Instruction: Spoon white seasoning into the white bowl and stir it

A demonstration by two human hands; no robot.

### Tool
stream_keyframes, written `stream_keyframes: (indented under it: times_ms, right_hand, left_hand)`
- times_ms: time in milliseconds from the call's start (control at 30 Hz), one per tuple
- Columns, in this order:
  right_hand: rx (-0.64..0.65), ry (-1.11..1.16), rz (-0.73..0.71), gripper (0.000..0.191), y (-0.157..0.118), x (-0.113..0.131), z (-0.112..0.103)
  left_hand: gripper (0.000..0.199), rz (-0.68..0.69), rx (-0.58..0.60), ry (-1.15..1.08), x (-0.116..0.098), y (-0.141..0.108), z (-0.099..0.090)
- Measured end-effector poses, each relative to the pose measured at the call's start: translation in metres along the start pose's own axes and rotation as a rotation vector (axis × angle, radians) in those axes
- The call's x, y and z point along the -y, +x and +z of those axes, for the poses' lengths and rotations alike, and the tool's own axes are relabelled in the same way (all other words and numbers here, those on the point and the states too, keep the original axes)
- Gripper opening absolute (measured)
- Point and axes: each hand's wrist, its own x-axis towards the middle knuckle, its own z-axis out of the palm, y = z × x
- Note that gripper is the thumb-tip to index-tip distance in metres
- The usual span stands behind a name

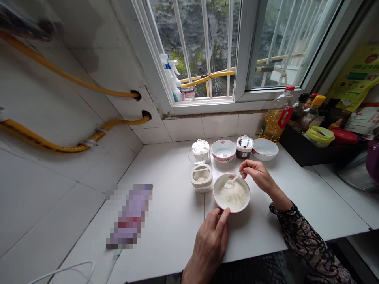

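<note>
A white bowl (pixel 241 203) with a pinkish rim holds a pale, grainy white food. My right hand (pixel 256 173) pinches the handle of a small white spoon (pixel 229 184), whose head is over the food inside the bowl. At the near side of the bowl, the fingers of my left hand (pixel 211 236) touch its rim. Just left of the bowl stands an open white container (pixel 201 184) with white contents, its clear lid (pixel 198 156) raised behind it.
Behind are another white container (pixel 200 147), two bowls (pixel 224 151) (pixel 265 149) and a dark-filled jar (pixel 244 147). An oil bottle (pixel 274 122) and a black condiment box (pixel 302 150) stand at right. A blurred purple object (pixel 133 213) lies left, with a cable (pixel 114 262) below.
</note>
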Motion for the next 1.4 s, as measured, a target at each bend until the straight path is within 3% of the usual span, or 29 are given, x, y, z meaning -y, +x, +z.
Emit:
stream_keyframes:
  times_ms: [200, 333, 467, 567, 667, 767, 900, 1100, 1267, 1400]
  right_hand:
    - [-0.032, 0.175, 0.097, 0.012, 0.007, -0.004, 0.002]
    - [-0.083, 0.208, 0.020, 0.013, 0.009, 0.002, 0.016]
    - [-0.102, 0.083, -0.207, 0.012, 0.004, 0.014, 0.042]
    - [-0.123, -0.235, -0.504, 0.013, -0.002, 0.016, 0.057]
    - [-0.018, -0.595, -0.825, 0.024, -0.004, 0.011, 0.063]
    - [0.013, -0.739, -0.947, 0.031, -0.005, 0.009, 0.063]
    - [-0.087, -0.589, -0.900, 0.023, -0.006, 0.013, 0.060]
    - [-0.140, -0.290, -0.505, 0.014, -0.009, 0.012, 0.034]
    - [-0.041, -0.580, -0.576, 0.017, -0.004, 0.004, 0.007]
    - [0.124, -0.767, -0.570, 0.021, -0.003, -0.003, 0.010]
  left_hand:
    - [0.039, 0.004, -0.014, 0.003, 0.000, 0.000, 0.001]
    - [0.038, -0.002, -0.005, 0.005, 0.000, -0.001, 0.002]
    - [0.039, -0.008, -0.019, 0.000, 0.000, -0.002, 0.003]
    - [0.037, 0.014, -0.047, 0.006, 0.000, 0.000, 0.004]
    - [0.037, 0.022, -0.062, 0.006, 0.001, 0.001, 0.004]
    - [0.038, 0.022, -0.067, 0.004, 0.001, 0.001, 0.005]
    - [0.038, 0.015, -0.051, 0.004, 0.001, 0.000, 0.005]
    - [0.041, -0.019, 0.000, 0.002, 0.001, -0.004, 0.004]
    - [0.041, -0.015, 0.022, 0.002, 0.001, -0.005, 0.003]
    - [0.038, -0.001, 0.002, -0.007, 0.001, -0.003, 0.002]
